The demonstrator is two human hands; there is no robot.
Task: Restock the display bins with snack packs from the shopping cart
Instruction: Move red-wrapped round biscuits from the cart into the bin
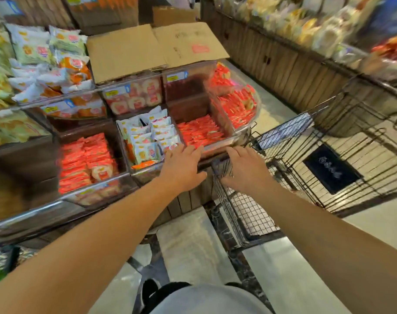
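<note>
A person's left hand [184, 168] and right hand [245, 168] reach forward side by side over the near edge of a tiered snack display — each grip apart, fingers straight and holding nothing. The left fingertips lie at the front rim of a clear bin [218, 145] of red snack packs [198, 132]; the right hand hovers over the near corner of the wire shopping cart [306, 168], which stands just beside the display. Neighbouring bins hold white packs [151, 137] and more red ones [84, 162], and two flattened cardboard sheets [156, 47] cover the upper tier. Another shelf of bagged goods [317, 28] lines the far side of the aisle.
</note>
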